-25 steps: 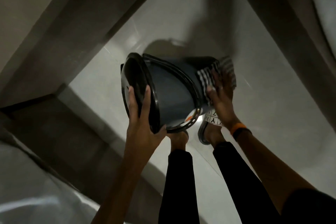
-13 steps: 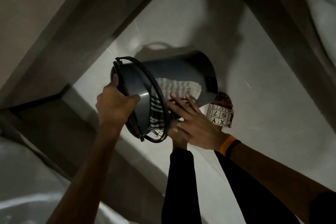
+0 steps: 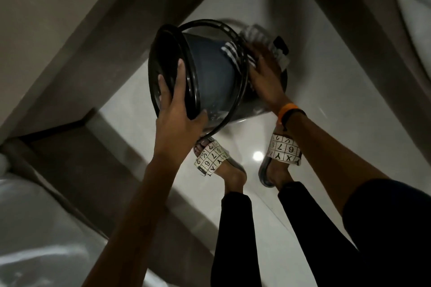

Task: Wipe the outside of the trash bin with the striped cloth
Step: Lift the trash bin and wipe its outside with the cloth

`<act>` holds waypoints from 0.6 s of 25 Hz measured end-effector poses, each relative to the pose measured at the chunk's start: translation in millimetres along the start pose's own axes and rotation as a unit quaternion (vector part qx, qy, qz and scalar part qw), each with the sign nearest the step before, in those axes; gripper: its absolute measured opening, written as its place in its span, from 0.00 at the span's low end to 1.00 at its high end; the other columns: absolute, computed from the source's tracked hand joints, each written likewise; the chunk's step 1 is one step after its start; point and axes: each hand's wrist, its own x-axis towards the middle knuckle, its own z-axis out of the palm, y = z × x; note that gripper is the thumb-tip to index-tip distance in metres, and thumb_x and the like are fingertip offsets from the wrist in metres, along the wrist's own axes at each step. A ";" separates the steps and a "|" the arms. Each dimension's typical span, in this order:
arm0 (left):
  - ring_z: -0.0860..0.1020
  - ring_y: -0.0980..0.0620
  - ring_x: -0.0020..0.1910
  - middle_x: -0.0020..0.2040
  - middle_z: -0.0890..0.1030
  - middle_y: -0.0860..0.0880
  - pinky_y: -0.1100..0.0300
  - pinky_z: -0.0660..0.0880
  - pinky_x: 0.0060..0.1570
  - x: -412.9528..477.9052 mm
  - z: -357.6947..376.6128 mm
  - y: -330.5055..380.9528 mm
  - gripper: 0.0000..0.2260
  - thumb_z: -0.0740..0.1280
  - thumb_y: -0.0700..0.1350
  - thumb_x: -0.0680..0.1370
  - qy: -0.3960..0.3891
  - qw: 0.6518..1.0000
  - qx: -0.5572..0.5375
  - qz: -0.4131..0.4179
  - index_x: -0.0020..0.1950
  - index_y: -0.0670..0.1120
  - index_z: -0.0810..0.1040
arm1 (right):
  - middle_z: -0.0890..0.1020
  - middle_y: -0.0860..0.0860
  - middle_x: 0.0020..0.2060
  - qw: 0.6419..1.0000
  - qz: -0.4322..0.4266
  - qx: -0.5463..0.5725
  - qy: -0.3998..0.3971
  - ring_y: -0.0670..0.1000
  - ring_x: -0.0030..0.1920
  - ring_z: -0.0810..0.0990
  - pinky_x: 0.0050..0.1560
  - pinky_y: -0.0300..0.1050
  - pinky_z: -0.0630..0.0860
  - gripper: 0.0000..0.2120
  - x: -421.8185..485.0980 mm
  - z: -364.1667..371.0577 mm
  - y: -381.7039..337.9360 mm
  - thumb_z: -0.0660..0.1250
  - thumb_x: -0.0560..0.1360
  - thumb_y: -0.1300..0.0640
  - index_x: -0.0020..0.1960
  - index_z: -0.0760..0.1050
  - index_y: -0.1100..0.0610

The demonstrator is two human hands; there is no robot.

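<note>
The dark grey trash bin [image 3: 210,72] is held tilted on its side above the floor, its black rim [image 3: 168,53] turned to the left. My left hand [image 3: 179,112] grips the rim, fingers over the lid edge and thumb under the bin. My right hand [image 3: 263,70] presses the striped cloth [image 3: 256,39] flat against the bin's outer wall on the right side. The cloth is blurred, and part of it shows behind the loose black ring handle [image 3: 242,81].
My feet in white patterned slippers [image 3: 212,158] [image 3: 284,149] stand on the glossy light floor [image 3: 326,77] just below the bin. Dark wall bases [image 3: 116,53] run along both sides. A pale rounded surface [image 3: 28,216] fills the lower left.
The bin has been turned, so its rim faces left again. My left hand shifted its grip to the lid edge. My right hand slid the cloth from the near side up toward the bin's far right.
</note>
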 end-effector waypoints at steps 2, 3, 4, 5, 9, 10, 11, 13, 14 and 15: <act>0.67 0.33 0.76 0.84 0.48 0.43 0.34 0.71 0.69 2.7 0.8 0.4 0.44 0.69 0.46 0.78 0.028 0.999 0.016 -0.011 0.83 0.62 0.43 | 0.68 0.57 0.78 0.995 -0.068 -0.077 -0.009 0.57 0.80 0.64 0.80 0.61 0.62 0.24 -19.6 16.4 -16.9 0.63 0.83 0.51 0.77 0.68 0.57; 0.70 0.34 0.73 0.84 0.52 0.43 0.36 0.73 0.69 5.1 1.5 0.0 0.43 0.69 0.46 0.79 0.038 0.999 0.022 -0.020 0.83 0.60 0.43 | 0.67 0.57 0.79 0.986 -0.118 -0.112 -0.019 0.58 0.81 0.61 0.81 0.64 0.59 0.25 -39.3 31.1 -23.5 0.62 0.83 0.48 0.77 0.68 0.56; 0.74 0.36 0.71 0.83 0.57 0.43 0.38 0.74 0.68 7.0 2.5 -1.0 0.42 0.68 0.46 0.79 0.043 0.998 0.027 -0.029 0.84 0.57 0.44 | 0.65 0.57 0.80 0.978 -0.161 -0.132 -0.035 0.58 0.83 0.57 0.82 0.65 0.55 0.25 -62.5 47.0 -27.0 0.59 0.83 0.47 0.78 0.67 0.55; 0.76 0.37 0.69 0.80 0.62 0.42 0.40 0.74 0.68 6.7 3.8 -3.5 0.41 0.68 0.45 0.79 0.045 0.998 0.023 -0.040 0.84 0.54 0.45 | 0.64 0.56 0.81 0.969 -0.194 -0.148 -0.046 0.57 0.83 0.54 0.82 0.66 0.51 0.24 -83.9 59.0 -23.7 0.57 0.83 0.48 0.77 0.67 0.54; 0.79 0.39 0.65 0.70 0.78 0.41 0.47 0.77 0.66 -12.3 19.8 -20.9 0.34 0.66 0.36 0.79 0.064 0.987 -0.093 -0.116 0.83 0.52 0.59 | 0.64 0.60 0.80 0.914 -0.281 -0.283 -0.077 0.62 0.82 0.58 0.80 0.71 0.54 0.22 -94.7 44.3 33.5 0.66 0.80 0.48 0.72 0.73 0.52; 0.78 0.40 0.67 0.72 0.76 0.42 0.53 0.77 0.66 -15.3 27.0 -21.8 0.33 0.66 0.34 0.78 0.068 0.977 -0.145 -0.140 0.81 0.50 0.62 | 0.64 0.60 0.80 0.907 -0.279 -0.305 -0.075 0.63 0.82 0.60 0.79 0.72 0.55 0.21 -85.0 37.3 45.7 0.69 0.79 0.47 0.70 0.74 0.51; 0.79 0.42 0.67 0.73 0.76 0.44 0.58 0.77 0.65 -14.6 36.6 -21.5 0.31 0.66 0.34 0.77 0.072 0.972 -0.165 -0.152 0.80 0.49 0.65 | 0.64 0.60 0.80 0.905 -0.270 -0.322 -0.067 0.63 0.82 0.60 0.79 0.72 0.55 0.21 -75.3 33.1 52.1 0.68 0.79 0.45 0.69 0.73 0.50; 0.83 0.43 0.58 0.65 0.83 0.46 0.57 0.77 0.59 -7.1 50.8 -17.0 0.25 0.68 0.41 0.78 0.099 0.980 -0.094 -0.145 0.75 0.50 0.72 | 0.62 0.59 0.81 0.903 -0.254 -0.339 -0.068 0.62 0.82 0.57 0.80 0.72 0.53 0.23 -62.2 35.4 51.8 0.64 0.80 0.41 0.71 0.71 0.49; 0.84 0.44 0.55 0.60 0.86 0.47 0.57 0.76 0.56 -2.6 53.8 -16.0 0.21 0.68 0.46 0.78 0.122 0.981 -0.060 -0.140 0.72 0.51 0.75 | 0.61 0.58 0.82 0.901 -0.254 -0.343 -0.072 0.62 0.83 0.57 0.80 0.71 0.52 0.24 -57.2 38.6 48.3 0.62 0.80 0.39 0.73 0.70 0.49; 0.84 0.45 0.54 0.58 0.87 0.49 0.57 0.75 0.56 1.3 54.6 -15.7 0.21 0.68 0.50 0.78 0.138 0.980 -0.047 -0.138 0.71 0.51 0.76 | 0.61 0.58 0.82 0.901 -0.256 -0.343 -0.075 0.61 0.83 0.56 0.80 0.71 0.51 0.25 -54.1 38.5 44.8 0.61 0.81 0.39 0.74 0.70 0.49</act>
